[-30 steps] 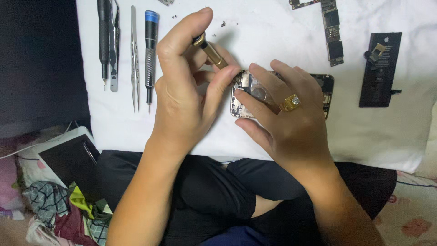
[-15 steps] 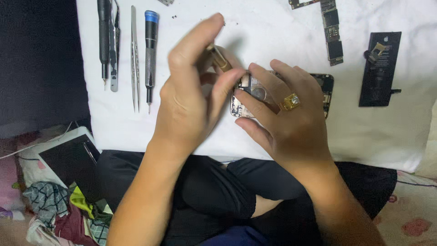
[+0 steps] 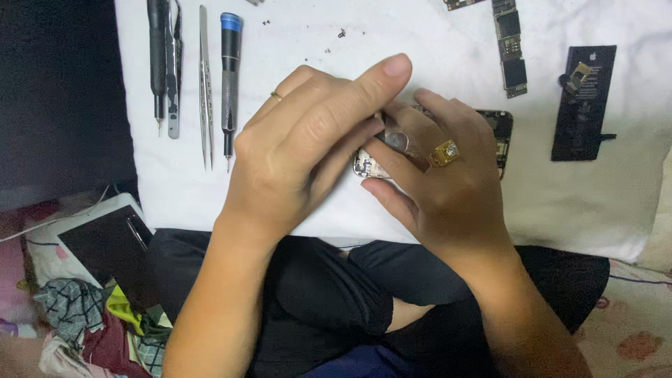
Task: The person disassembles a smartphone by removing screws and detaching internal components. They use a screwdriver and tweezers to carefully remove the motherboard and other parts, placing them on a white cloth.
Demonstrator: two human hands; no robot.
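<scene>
Two hands meet over an opened phone (image 3: 498,133) lying on a white cloth (image 3: 420,56) near the cloth's near edge. The left hand (image 3: 308,150) is curled over the phone's left end with its forefinger stretched out toward the right; a thin ring sits on one finger. Whether it pinches a tool cannot be told, since the fingers cover whatever is beneath them. The right hand (image 3: 441,189), wearing one large gold ring (image 3: 445,152), closes its fingers on the phone's body from the right. Most of the phone is hidden under both hands: only a dark strip at its right end and a small metallic patch (image 3: 367,166) between the thumbs show.

Along the far left edge of the cloth lie four tools, side by side and upright to the view: one black driver (image 3: 158,56), one grey pair of tweezers just beside it (image 3: 173,77), one thin silver pair of tweezers (image 3: 204,84), and one driver with a blue cap (image 3: 229,77). Their tops are cut off by the frame. Toward the far right edge lie one narrow circuit board (image 3: 511,52), partly cut off, and one flat black battery (image 3: 584,101). A few tiny dark specks, too small to identify, lie near the far edge.
</scene>
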